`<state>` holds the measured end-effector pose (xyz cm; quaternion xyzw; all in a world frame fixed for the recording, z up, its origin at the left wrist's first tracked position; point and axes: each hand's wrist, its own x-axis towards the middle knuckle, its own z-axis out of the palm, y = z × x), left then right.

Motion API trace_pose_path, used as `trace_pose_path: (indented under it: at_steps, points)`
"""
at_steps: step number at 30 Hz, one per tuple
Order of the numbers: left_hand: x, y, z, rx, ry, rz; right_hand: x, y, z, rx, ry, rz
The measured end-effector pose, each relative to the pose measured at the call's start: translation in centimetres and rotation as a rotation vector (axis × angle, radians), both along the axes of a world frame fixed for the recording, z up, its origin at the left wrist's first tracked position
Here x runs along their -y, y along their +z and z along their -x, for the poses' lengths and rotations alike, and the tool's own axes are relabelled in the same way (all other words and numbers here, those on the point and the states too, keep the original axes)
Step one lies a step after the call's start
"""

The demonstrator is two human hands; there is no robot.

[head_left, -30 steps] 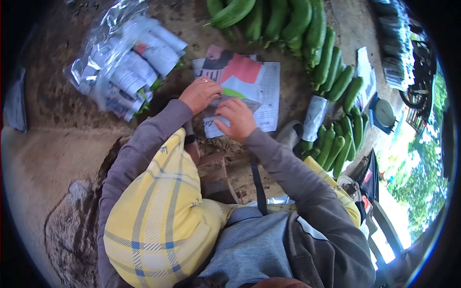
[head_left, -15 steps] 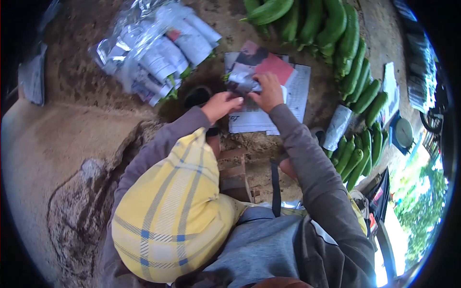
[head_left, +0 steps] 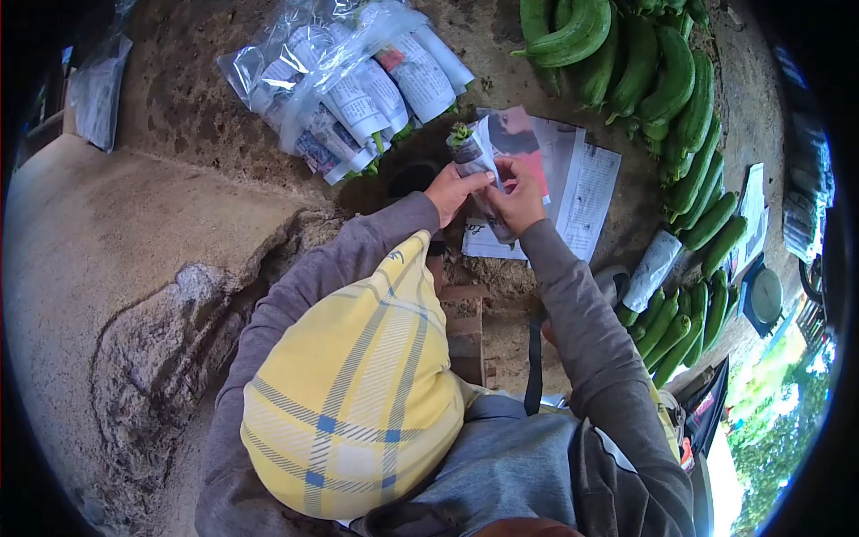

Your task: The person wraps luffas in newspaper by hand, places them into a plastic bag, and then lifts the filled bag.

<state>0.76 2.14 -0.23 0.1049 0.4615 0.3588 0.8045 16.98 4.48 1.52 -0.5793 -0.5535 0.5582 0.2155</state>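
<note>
My left hand [head_left: 459, 190] is closed on the near side of a newspaper-wrapped gourd [head_left: 476, 152], its thumb pressed to the paper. A green stem end pokes out of the roll's far tip. My right hand [head_left: 521, 199] grips the same roll from the right, fingers curled at the paper's edge. Beneath lie flat newspaper sheets [head_left: 595, 192], one with a pink and dark picture. Up and left of my hands, a clear plastic bag [head_left: 309, 67] holds several newspaper rolls [head_left: 416, 79] with green ends showing.
Green ridged gourds [head_left: 640, 67] lie in a curved row at the upper right, with smaller ones [head_left: 676, 331] lower down. Another wrapped roll [head_left: 651, 268] rests between them. A round dial scale [head_left: 765, 295] stands at the right. Rough rock [head_left: 170, 358] rises at the left.
The paper has gone from a loosely folded piece to a narrow roll, now tilted more upright with its green end showing. The whole view has shifted, so the surroundings sit lower and farther right.
</note>
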Motion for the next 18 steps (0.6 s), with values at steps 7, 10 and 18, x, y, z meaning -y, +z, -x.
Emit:
trace_pose_path:
  at_steps: [7,10,18]
  points:
    - [-0.4,1.3,-0.1,-0.143,0.209,-0.041,-0.7,2.9,-1.1,0.137,0.15,-0.603]
    - [-0.6,1.8,-0.2,-0.124,0.212,-0.04,-1.7,3.8,-2.0,0.391,-0.056,-0.566]
    - [-1.8,1.9,-0.6,-0.272,0.256,-0.008,-0.3,4.8,0.6,0.053,0.022,-0.188]
